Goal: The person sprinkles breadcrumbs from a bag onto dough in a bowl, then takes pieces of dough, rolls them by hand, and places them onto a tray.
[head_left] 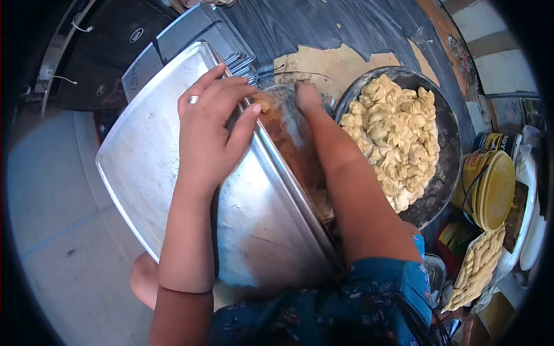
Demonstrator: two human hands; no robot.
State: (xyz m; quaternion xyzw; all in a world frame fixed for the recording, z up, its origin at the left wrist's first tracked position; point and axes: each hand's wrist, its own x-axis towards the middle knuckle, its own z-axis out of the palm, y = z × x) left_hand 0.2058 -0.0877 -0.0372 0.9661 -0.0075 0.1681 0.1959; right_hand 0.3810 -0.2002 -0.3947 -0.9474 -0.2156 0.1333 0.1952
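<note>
A large shiny metal tray [150,127] stands tilted in front of me, on top of what looks like another tray. My left hand [213,109], with a ring on one finger, lies over its upper right edge, fingers and thumb gripping the rim. Just beyond that thumb is a small yellowish lump [264,104]. Farther right, my right hand [309,96] is closed above the worn brown and grey surface beside the tray; whatever its fingers hold is hidden. A dark round basin [447,167] heaped with pale dough pieces [398,132] stands right of that forearm.
More metal trays [179,46] are stacked at the back left, near a dark panel [109,46]. Torn brown paper [334,66] lies on the dark table [300,26]. A yellow bucket [497,190] and a tray of shaped dough [476,268] are at the right.
</note>
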